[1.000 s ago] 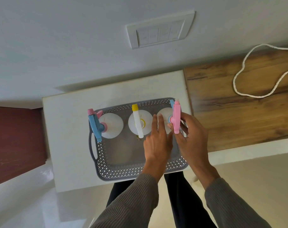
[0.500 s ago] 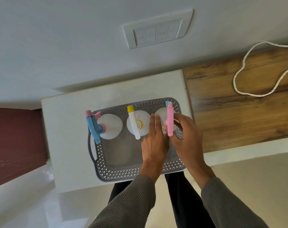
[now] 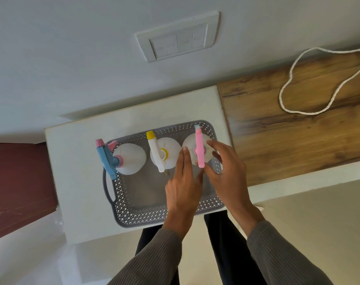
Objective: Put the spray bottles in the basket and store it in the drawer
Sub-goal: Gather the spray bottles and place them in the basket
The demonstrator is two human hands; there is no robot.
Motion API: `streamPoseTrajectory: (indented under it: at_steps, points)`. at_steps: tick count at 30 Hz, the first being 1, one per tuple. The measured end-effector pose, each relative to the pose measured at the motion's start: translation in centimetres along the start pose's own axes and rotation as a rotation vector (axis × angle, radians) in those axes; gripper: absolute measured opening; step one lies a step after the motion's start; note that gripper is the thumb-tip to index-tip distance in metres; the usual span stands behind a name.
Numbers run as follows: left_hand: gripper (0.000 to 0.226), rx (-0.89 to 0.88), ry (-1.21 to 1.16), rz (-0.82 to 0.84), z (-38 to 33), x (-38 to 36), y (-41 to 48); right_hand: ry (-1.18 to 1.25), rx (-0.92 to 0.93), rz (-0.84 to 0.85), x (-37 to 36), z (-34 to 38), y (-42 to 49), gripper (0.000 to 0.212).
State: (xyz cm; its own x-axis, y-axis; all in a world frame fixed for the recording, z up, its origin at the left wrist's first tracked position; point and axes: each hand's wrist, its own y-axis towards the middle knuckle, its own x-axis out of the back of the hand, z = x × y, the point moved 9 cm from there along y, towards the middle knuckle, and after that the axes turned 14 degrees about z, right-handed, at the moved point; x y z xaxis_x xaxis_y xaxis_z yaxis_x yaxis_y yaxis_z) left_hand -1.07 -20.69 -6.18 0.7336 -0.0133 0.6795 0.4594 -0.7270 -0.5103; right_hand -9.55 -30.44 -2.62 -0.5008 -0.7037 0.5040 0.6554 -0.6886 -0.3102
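Both hands hover over the grey basket, likely steadying the last bottle: the left hand lies flat, fingers straight, tips beside the pink-topped bottle, gripping nothing; the right hand is loosely spread around it, not clearly clasping. Three white bottles stand along the far wall, so the front stays free: pink, yellow-capped, blue-triggered. The basket sits on a white cabinet top; no drawer shows.
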Motion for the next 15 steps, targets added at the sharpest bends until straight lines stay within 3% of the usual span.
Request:
streamPoseTrajectory:
  at_steps: [9, 15]
  points:
    - [0.043, -0.249, 0.063, -0.173, -2.1, 1.9, -8.0, 0.131, -0.063, -0.074, 2.9, -2.7, -5.7, 0.046]
    - [0.036, -0.495, 0.058, 0.031, -7.9, -2.3, -11.2, 0.023, -0.117, -0.062, 5.3, -5.1, -13.7, 0.032]
